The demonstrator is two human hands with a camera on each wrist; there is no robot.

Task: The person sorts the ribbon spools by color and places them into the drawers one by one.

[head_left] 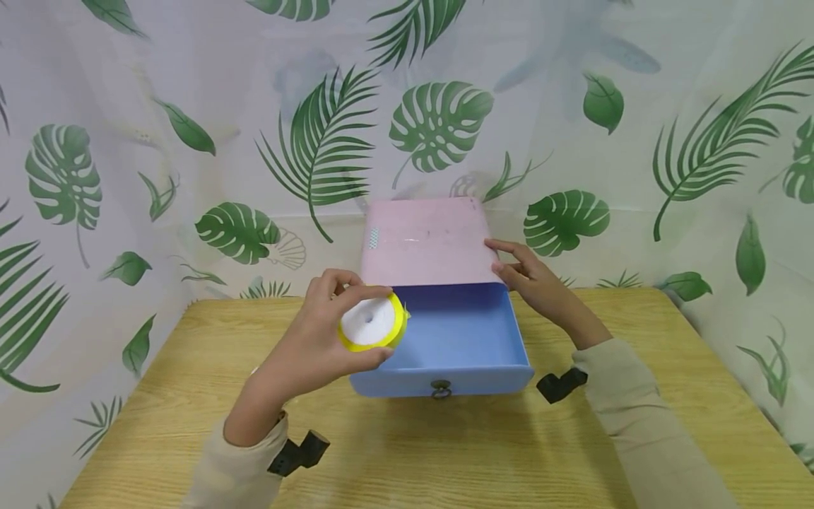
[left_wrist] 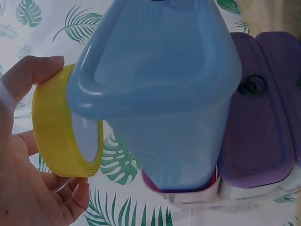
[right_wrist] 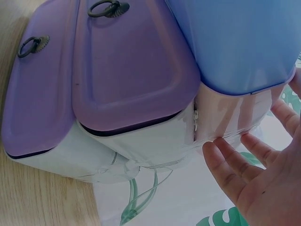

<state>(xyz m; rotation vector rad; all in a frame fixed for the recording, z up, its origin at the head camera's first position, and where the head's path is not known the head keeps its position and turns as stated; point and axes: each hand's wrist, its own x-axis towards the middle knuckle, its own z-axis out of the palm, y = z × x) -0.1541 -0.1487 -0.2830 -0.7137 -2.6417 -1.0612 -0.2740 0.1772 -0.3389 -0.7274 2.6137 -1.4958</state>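
My left hand [head_left: 305, 346] holds a spool of yellow ribbon [head_left: 397, 322] between thumb and fingers. The spool, with its white round side, is just left of and above the open blue drawer [head_left: 454, 329]. In the left wrist view the yellow ribbon [left_wrist: 52, 127] fills the gap between thumb and fingers. The drawer sticks out of a pink-topped drawer box [head_left: 426, 240] and looks bare inside. My right hand [head_left: 540, 286] rests its fingers against the right side of that box. Seen from the right wrist, those fingers [right_wrist: 233, 162] lie fairly straight along the pink side.
Two purple drawers [right_wrist: 136, 66] with ring pulls sit closed below the blue one, in white housings. A metal ring pull [head_left: 441, 389] hangs on the blue drawer's front. The stack stands on a wooden table [head_left: 381, 452] before a leaf-printed cloth [head_left: 559, 141].
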